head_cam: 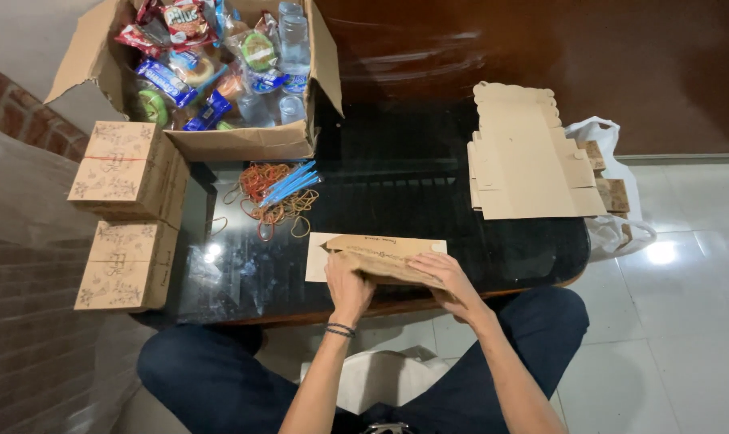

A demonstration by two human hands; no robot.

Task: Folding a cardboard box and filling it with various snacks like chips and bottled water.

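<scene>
A flat brown cardboard box blank (380,251) lies at the near edge of the dark glass table (396,185). My left hand (349,288) grips its near left part, fingers curled over a raised flap. My right hand (451,277) presses on the near right part of the same blank, fingers spread over the folded flap. Both hands touch the cardboard; its far half lies flat on the glass.
A stack of unfolded box blanks (525,157) lies at the right. Rubber bands (272,201) and blue sticks (290,185) lie in the middle left. An open carton (244,141) of snacks and water bottles stands far left. Folded printed boxes (127,173) are stacked at the left. A white bag (613,185) sits on the floor.
</scene>
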